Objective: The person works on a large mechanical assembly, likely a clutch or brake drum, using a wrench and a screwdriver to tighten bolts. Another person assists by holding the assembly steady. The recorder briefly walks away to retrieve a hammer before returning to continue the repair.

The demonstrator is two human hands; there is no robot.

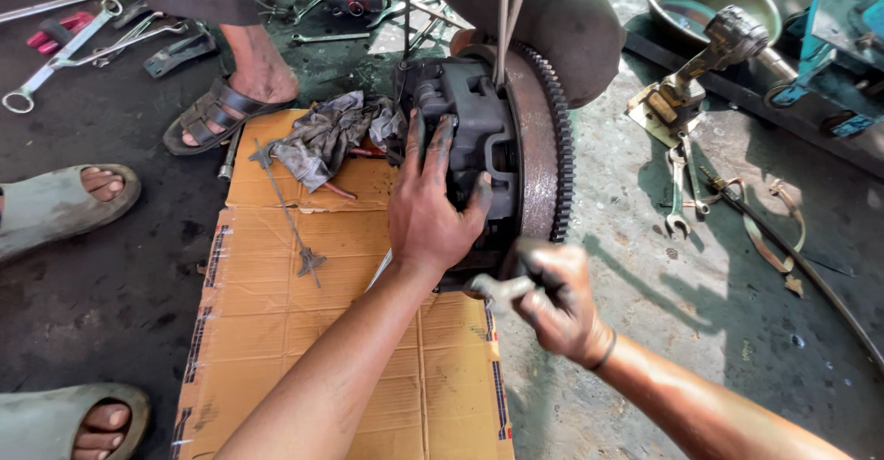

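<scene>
Greasy dark cast-metal clutch cover (474, 138) sits upright against a rusty round flywheel with a toothed ring gear (543, 147), both standing on the oily concrete floor (663, 331) at the far edge of a flattened brown cardboard sheet (304, 331). The left hand (433, 211) lies spread over the face of the clutch cover, fingers splayed and pressing on it, thumb hooked round its near side. The right hand (557, 299) is closed in a fist around a short grey metal wrench (502, 287), held low at the bottom rim of the cover just beside the ring gear. Both hands are smeared with black grease.

A crumpled grey rag (327, 138) lies on the cardboard touching the cover's left side, and a thin metal rod with cross-shaped ends (287, 211) lies beside it. Another person's foot in a dark strapped sandal (226, 105) rests at the cardboard's far corner. Long silver spanners (64, 50) lie scattered on the floor at the upper left, and open-ended spanners (681, 193) lie to the right of the flywheel, well apart from the hands
</scene>
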